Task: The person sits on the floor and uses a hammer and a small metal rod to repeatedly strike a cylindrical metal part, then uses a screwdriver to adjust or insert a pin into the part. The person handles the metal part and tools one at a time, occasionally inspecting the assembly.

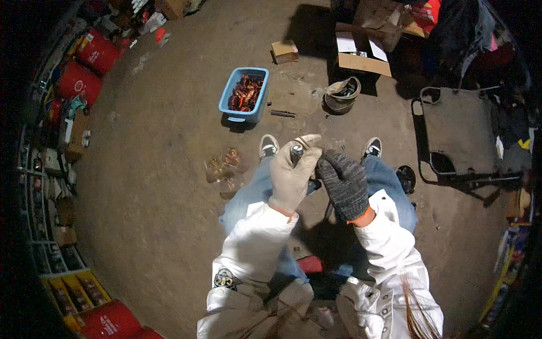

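Observation:
My left hand (287,176), in a cream glove, is closed round a small shiny metal part (296,151) whose rounded end shows by the thumb. Its kind cannot be made out. My right hand (345,183), in a dark grey knit glove with an orange cuff, has its fingers pinched together against the left fingertips. Whatever those fingers hold is hidden. Both hands are in front of me, above and between my knees. Beyond them a blue plastic tub (227,97) holds many copper-coloured metal pieces (247,93). A dark rod-like piece (283,113) lies to the right of the tub.
Clear bags with copper-coloured parts (226,169) lie left of my legs. A round container (340,101) and an open cardboard box (370,65) stand ahead right, with a small carton (284,52) nearby. A folding chair (463,127) is at right. Red drums (79,85) line the left.

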